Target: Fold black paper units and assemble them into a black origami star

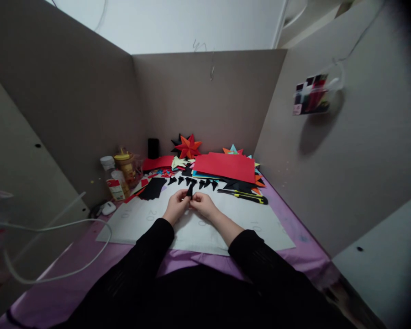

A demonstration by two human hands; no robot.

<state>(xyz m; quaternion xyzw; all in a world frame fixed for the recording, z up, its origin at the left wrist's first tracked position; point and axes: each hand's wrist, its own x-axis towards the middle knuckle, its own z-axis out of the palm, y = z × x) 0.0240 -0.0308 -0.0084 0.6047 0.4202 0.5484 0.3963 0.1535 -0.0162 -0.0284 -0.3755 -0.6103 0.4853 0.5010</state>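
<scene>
Between my two hands, a small folded piece of black paper (190, 189) stands above the white sheet (239, 228). My left hand (176, 204) pinches it from the left, fingers closed. From the other side, my right hand (203, 204) grips its lower part with thumb and fingertips. Just beyond my fingers lies a row of similar folded black pieces (202, 184). Left of my left hand is a stack of black paper (153, 188). Scissors with yellow and black handles (250, 197) lie to the right of my right hand.
Red paper sheets (226, 167) lie at the back, near paper stars (189, 146). A bottle (110, 176) and a yellow-lidded cup (125, 165) stand at the left, by a white earbud case (108, 208). A white cable (68, 224) loops at the left. Grey panels (208, 100) enclose the table.
</scene>
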